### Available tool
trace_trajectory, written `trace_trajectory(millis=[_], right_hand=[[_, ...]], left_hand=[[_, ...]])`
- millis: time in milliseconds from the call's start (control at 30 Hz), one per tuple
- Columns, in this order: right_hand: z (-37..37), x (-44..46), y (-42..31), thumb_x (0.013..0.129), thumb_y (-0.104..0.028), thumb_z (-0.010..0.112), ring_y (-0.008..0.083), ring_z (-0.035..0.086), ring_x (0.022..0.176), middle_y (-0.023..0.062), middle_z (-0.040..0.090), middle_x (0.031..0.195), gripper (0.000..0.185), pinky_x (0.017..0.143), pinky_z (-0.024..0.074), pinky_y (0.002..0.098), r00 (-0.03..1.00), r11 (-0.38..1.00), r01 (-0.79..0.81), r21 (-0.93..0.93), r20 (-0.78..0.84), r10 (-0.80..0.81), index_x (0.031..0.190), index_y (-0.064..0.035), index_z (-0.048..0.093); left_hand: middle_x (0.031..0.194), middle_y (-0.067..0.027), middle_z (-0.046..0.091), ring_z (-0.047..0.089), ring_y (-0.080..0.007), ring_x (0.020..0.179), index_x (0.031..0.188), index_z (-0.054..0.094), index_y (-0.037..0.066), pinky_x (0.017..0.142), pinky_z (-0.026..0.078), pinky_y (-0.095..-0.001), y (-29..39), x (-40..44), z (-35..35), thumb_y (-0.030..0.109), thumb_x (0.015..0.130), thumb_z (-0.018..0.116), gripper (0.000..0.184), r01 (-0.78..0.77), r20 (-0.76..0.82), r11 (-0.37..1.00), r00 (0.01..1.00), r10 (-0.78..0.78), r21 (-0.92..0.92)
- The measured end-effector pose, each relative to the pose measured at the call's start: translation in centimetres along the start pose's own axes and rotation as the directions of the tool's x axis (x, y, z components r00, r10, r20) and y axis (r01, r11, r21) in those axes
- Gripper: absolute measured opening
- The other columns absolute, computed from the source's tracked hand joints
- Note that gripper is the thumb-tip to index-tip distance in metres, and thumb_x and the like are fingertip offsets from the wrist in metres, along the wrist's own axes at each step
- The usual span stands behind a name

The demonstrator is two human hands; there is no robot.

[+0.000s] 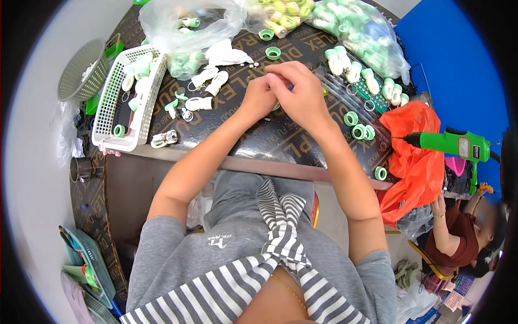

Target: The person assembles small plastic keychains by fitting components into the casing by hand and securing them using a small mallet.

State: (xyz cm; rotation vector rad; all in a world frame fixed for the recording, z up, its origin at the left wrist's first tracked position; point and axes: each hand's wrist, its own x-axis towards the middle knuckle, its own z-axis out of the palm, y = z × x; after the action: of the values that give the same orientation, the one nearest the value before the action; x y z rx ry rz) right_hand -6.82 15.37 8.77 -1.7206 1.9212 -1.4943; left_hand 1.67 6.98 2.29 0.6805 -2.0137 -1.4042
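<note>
My left hand (257, 99) and my right hand (300, 93) meet over the dark table, fingers curled and pressed together. Whatever they hold is mostly covered by the fingers; only a small dark-blue spot shows between them. A pale green ring (273, 53) lies just beyond my fingertips, with another green ring (266, 35) behind it. To the left of my left hand are white plastic casings (217, 83) with metal key rings. Right of my right hand, several green rings (351, 119) rest on the table.
A white basket (149, 116) with green and white parts stands left. Plastic bags of parts (367, 46) lie at the back. On the right, a green electric screwdriver (453, 144) is beside a red plastic bag (413, 156). Another person (453, 240) sits at the far right.
</note>
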Motion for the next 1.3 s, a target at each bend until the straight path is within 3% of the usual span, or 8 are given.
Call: trace_trajectory(millis=[167, 467, 667, 767, 800, 867, 1033, 1300], right_hand=[[-1.9, 0.5, 0.4, 0.087, -0.017, 0.049, 0.0334, 0.058, 0.082, 0.0169, 0.058, 0.083, 0.022, 0.075, 0.0466, 0.0426, 0.975, 0.947, 0.078, -0.311, 0.224, -0.007, 0.087, -0.0021, 0.065], [-3.2, 0.7, -3.0, 0.089, -0.022, 0.050, 0.0370, 0.060, 0.083, 0.0222, 0.062, 0.087, 0.024, 0.072, 0.0468, 0.0441, 0.842, 0.751, -0.098, -0.653, 0.347, 0.412, 0.090, 0.0006, 0.057], [-2.8, 0.4, -0.4, 0.086, -0.018, 0.055, 0.0309, 0.061, 0.074, 0.0159, 0.062, 0.082, 0.019, 0.067, 0.0488, 0.0381, 0.954, 0.898, 0.217, -0.384, 0.279, -0.111, 0.081, 0.0006, 0.060], [-1.1, 1.1, 0.7, 0.089, -0.022, 0.057, 0.0091, 0.053, 0.069, 0.0014, 0.058, 0.079, 0.024, 0.062, 0.0427, 0.0240, 0.986, 0.970, -0.134, 0.205, 0.128, 0.109, 0.085, 0.0007, 0.062], [-1.0, 1.4, 0.7, 0.089, -0.022, 0.057, 0.0091, 0.053, 0.069, 0.0014, 0.058, 0.079, 0.024, 0.062, 0.0427, 0.0240, 0.986, 0.969, -0.135, 0.206, 0.127, 0.110, 0.085, 0.0007, 0.062], [-0.9, 1.9, 0.4, 0.092, -0.026, 0.054, 0.0057, 0.052, 0.066, -0.0014, 0.057, 0.072, 0.026, 0.059, 0.0402, 0.0202, 0.904, 0.709, -0.425, 0.563, 0.304, 0.301, 0.083, -0.0029, 0.063], [0.8, 0.3, 1.2, 0.095, -0.025, 0.050, 0.0019, 0.027, 0.049, -0.0071, 0.037, 0.057, 0.031, 0.045, 0.0198, 0.0213, 0.942, 0.671, -0.329, 0.664, 0.185, 0.280, 0.070, -0.0052, 0.053], [-0.1, -2.6, 0.5, 0.092, -0.017, 0.051, 0.0040, 0.034, 0.051, -0.0039, 0.042, 0.058, 0.033, 0.047, 0.0250, 0.0210, 0.982, 0.781, -0.179, 0.598, 0.057, 0.181, 0.062, -0.0043, 0.047]], left_hand=[[0.071, -0.0127, 0.066, 0.064, -0.0206, 0.065, 0.094, 0.066, 0.004, 0.061, 0.047, -0.0316, 0.3, 0.6, 0.3, 0.017, 0.082, 0.054, 0.021, -0.019, 0.043, 1.000, 0.999, 0.018, 0.003], [0.065, -0.0124, 0.062, 0.057, -0.0166, 0.057, 0.081, 0.064, 0.000, 0.055, 0.044, -0.0314, -0.1, 0.2, 0.8, 0.019, 0.083, 0.052, 0.022, 0.000, 0.047, 0.999, 0.999, 0.002, -0.032], [0.061, -0.0100, 0.059, 0.056, -0.0150, 0.056, 0.079, 0.062, -0.001, 0.052, 0.042, -0.0305, -1.4, 0.2, 1.4, 0.021, 0.086, 0.050, 0.026, -0.021, -0.051, 0.984, 0.999, 0.012, -0.177], [0.062, -0.0084, 0.060, 0.056, -0.0146, 0.057, 0.078, 0.062, -0.001, 0.053, 0.043, -0.0306, -0.7, 0.3, 1.5, 0.019, 0.087, 0.049, 0.026, -0.056, -0.095, 0.992, 0.994, 0.045, -0.112], [0.065, -0.0079, 0.062, 0.058, -0.0149, 0.060, 0.078, 0.062, -0.001, 0.054, 0.044, -0.0303, -0.3, 0.2, 1.4, 0.019, 0.088, 0.048, 0.026, -0.031, -0.078, 0.990, 0.997, 0.020, -0.135], [0.065, -0.0077, 0.062, 0.058, -0.0149, 0.061, 0.078, 0.062, -0.001, 0.055, 0.044, -0.0302, -1.4, 0.5, 1.5, 0.018, 0.088, 0.049, 0.026, -0.046, -0.075, 0.992, 0.996, 0.037, -0.115], [0.066, -0.0063, 0.062, 0.057, -0.0124, 0.062, 0.076, 0.061, -0.001, 0.058, 0.045, -0.0279, -1.2, 0.9, 0.9, 0.018, 0.088, 0.050, 0.025, 0.019, -0.022, 0.970, 0.999, -0.025, -0.243], [0.065, -0.0024, 0.060, 0.052, -0.0067, 0.062, 0.076, 0.063, -0.001, 0.057, 0.044, -0.0249, -2.2, 1.7, -0.3, 0.019, 0.086, 0.054, 0.024, 0.011, 0.290, 0.951, 0.953, 0.083, -0.308]])
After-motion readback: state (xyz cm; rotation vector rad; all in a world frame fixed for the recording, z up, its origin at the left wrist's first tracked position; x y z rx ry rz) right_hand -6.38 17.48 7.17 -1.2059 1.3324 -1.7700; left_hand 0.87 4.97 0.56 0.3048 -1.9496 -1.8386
